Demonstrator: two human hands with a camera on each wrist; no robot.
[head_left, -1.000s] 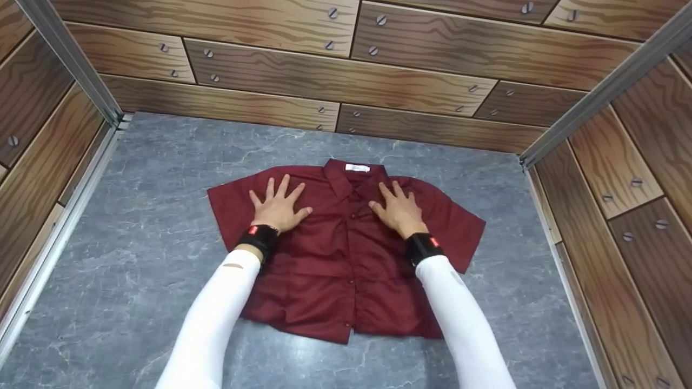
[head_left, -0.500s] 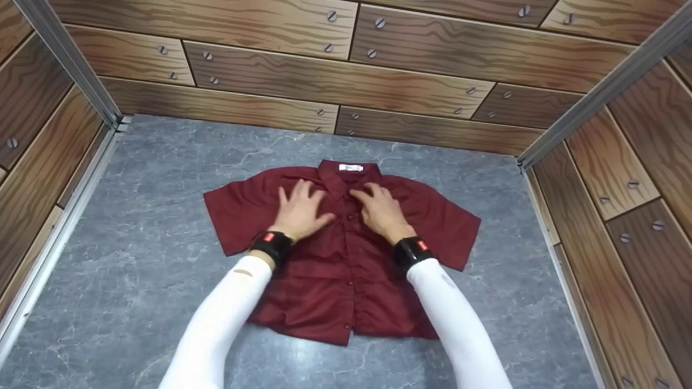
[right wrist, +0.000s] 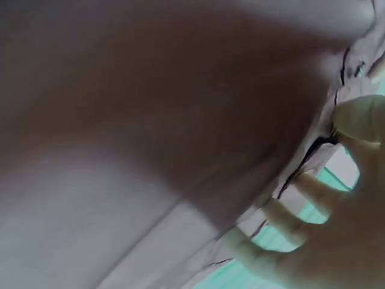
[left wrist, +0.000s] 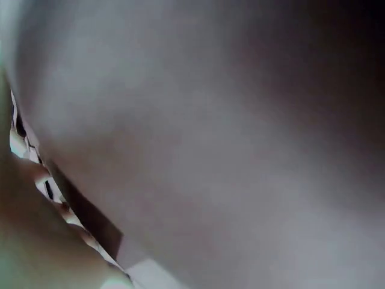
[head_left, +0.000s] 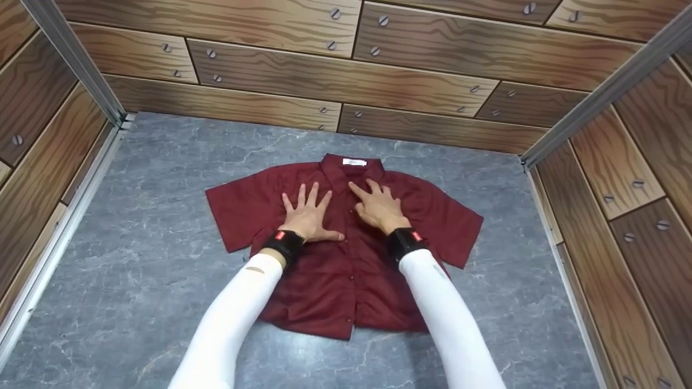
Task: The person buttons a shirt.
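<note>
A dark red short-sleeved shirt [head_left: 319, 297] lies spread front side up, its collar toward the back wall and a white label [head_left: 354, 162] showing inside the collar. My left hand [head_left: 308, 217] rests with fingers spread on the chest, its thumb reaching the button placket. On the other side of the placket, my right hand [head_left: 381, 208] touches the cloth just below the collar, index finger stretched out and thumb by the placket. Close cloth fills most of the right wrist view, with bent fingers [right wrist: 322, 195] along its edge. The left wrist view is mostly blurred cloth.
The shirt lies on a grey marbled surface [head_left: 140, 259]. Wood-patterned panels [head_left: 281, 70] rise behind it and on both sides, with metal rails [head_left: 81, 70] at the corners.
Both hands have moved inward from the shoulders toward the placket, the left one also lower. The right index finger now points out near the collar. The shirt has shifted slightly left.
</note>
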